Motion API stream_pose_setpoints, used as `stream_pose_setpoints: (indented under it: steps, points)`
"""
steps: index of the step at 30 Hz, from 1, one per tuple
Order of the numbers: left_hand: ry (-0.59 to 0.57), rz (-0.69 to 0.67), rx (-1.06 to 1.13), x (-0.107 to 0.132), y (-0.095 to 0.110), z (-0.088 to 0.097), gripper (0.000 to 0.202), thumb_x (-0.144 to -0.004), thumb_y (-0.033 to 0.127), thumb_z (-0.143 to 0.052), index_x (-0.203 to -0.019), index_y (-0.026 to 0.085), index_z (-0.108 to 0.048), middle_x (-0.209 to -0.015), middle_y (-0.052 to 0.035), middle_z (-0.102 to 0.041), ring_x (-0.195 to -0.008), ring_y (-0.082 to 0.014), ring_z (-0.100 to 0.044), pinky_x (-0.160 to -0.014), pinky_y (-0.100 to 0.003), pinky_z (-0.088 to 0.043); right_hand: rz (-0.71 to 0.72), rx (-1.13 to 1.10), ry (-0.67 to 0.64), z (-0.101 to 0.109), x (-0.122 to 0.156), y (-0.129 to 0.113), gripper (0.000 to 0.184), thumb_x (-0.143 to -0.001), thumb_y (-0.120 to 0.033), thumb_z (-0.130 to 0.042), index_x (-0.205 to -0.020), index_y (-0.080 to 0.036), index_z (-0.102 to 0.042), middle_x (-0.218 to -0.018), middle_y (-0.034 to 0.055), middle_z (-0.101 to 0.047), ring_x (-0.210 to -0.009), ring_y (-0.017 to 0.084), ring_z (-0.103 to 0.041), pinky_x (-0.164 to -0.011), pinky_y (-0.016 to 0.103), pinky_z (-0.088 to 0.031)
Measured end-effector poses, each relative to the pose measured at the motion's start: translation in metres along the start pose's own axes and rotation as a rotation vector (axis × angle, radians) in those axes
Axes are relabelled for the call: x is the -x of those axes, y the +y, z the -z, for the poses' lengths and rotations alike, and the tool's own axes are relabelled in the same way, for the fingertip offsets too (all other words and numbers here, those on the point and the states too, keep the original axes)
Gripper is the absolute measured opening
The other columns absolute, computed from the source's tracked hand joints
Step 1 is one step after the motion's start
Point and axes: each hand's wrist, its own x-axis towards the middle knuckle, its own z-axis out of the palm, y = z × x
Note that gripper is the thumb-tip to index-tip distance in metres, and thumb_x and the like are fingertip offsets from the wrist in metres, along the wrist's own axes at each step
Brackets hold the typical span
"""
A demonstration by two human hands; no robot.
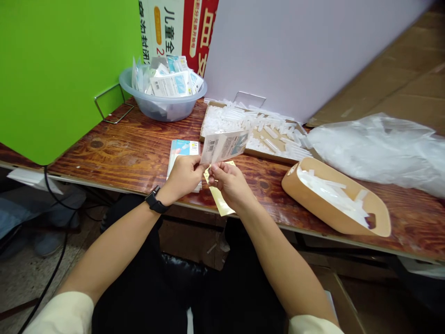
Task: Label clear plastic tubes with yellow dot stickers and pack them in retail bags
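Just on the near side of the cardboard tray (271, 157), heaped with clear plastic pieces, I see a flat packet (225, 146) held up at a slant, its top edge overlapping the tray's front from where I look. It is whitish and thin, with a glossy see-through margin, a black barcode towards its left end, small dark print across the middle and a pale-blue panel at the right. The left hand (186, 175) grips its lower left corner, thumb and fingers pinching the film. The right hand (232, 183) has thumb and fingertips pressed together right by the packet's bottom edge; I cannot tell whether anything small sits between them. Nearer than the tray, beneath that hand, lies a yellow sheet (222, 202). Left of the tray are a stack of printed cards (185, 147) and, farther back, a bluish basin (163, 105) full of similar packets.
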Motion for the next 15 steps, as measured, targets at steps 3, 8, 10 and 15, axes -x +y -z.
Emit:
stream_pose_setpoints:
  steps: [3,8,10,15]
  points:
    - [0.034,-0.026,-0.096,0.002,0.0,-0.002,0.032,-0.077,0.02,-0.056,-0.048,0.018,-0.04,-0.047,0.0025,-0.045,-0.048,-0.0105,-0.037,-0.053,-0.028,-0.026,0.004,0.069,0.043,0.002,0.0,0.002,0.036,-0.058,-0.043,-0.078,-0.064,-0.017,-0.054,-0.055,-0.0044,-0.051,-0.048,0.007,-0.045,-0.051,0.024,-0.042]
    - [0.027,-0.058,-0.105,0.003,0.001,-0.003,0.037,-0.077,0.02,-0.055,-0.048,0.019,-0.032,-0.046,0.0042,-0.038,-0.047,-0.0096,-0.032,-0.054,-0.028,-0.026,0.154,0.329,0.192,0.004,0.0,0.005,0.024,-0.073,-0.037,-0.065,-0.069,-0.02,-0.05,-0.054,-0.004,-0.05,-0.048,0.011,-0.047,-0.052,0.027,-0.041]
    - [0.008,-0.054,-0.07,0.003,0.002,-0.003,0.036,-0.077,0.021,-0.054,-0.048,0.019,-0.033,-0.046,0.0043,-0.038,-0.047,-0.0094,-0.032,-0.053,-0.028,-0.026,0.241,0.469,0.229,0.004,0.0,0.005,0.018,-0.079,-0.033,-0.059,-0.071,-0.021,-0.048,-0.055,-0.0033,-0.051,-0.051,0.012,-0.048,-0.054,0.028,-0.04]
    - [-0.019,-0.006,0.054,0.0,0.002,0.0,0.017,-0.077,0.022,-0.049,-0.062,0.016,-0.053,-0.066,-0.0015,-0.059,-0.065,-0.0139,-0.052,-0.061,-0.026,-0.039,0.536,0.874,0.391,0.01,0.0,-0.001,0.013,-0.083,-0.024,-0.051,-0.072,-0.021,-0.045,-0.066,-0.0001,-0.053,-0.062,0.016,-0.048,-0.061,0.03,-0.035]
